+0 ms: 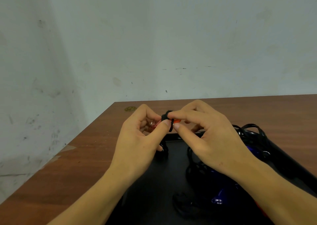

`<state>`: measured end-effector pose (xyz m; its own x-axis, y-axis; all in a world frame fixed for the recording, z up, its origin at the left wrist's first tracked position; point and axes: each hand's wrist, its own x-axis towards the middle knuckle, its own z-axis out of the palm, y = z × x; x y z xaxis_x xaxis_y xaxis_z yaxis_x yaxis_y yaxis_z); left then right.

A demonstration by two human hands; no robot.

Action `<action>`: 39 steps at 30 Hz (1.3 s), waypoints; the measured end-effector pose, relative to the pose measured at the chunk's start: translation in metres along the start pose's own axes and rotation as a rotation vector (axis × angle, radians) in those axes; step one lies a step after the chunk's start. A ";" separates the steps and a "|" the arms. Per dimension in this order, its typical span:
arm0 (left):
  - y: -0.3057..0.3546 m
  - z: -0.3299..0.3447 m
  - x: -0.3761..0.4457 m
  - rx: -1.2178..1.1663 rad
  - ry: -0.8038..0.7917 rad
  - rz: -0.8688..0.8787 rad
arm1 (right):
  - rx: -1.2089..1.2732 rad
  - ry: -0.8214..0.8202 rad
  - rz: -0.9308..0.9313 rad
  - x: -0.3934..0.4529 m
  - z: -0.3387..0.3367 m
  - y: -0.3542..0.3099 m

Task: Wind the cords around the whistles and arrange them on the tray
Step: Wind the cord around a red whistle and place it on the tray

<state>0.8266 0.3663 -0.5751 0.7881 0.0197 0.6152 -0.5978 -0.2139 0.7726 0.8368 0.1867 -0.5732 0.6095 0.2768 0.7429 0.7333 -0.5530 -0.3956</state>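
Observation:
I hold a small orange whistle [176, 121] above the far edge of the black tray [154, 190]. My left hand [139, 139] pinches the whistle's left end, where a metal ring shows. My right hand [211, 134] pinches the black cord [169, 117], which is looped around the whistle and over my right forefinger. Most of the whistle is hidden by my fingers. On the tray below lie blue whistles [217, 199] wrapped in black cord, partly hidden under my right forearm.
A loose tangle of black cords [250, 130] lies at the tray's far right corner. The brown wooden table [68, 173] ends at the left and at the far side against a pale wall. A small round brass fitting [130, 108] sits near the table's far left corner.

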 end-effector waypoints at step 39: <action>-0.002 0.003 -0.001 -0.092 -0.048 -0.072 | 0.402 0.078 0.346 0.003 0.005 -0.010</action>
<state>0.8275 0.3640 -0.5773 0.8343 -0.0154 0.5510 -0.5485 -0.1229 0.8271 0.8333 0.1967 -0.5696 0.8230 0.0642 0.5644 0.5606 -0.2528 -0.7886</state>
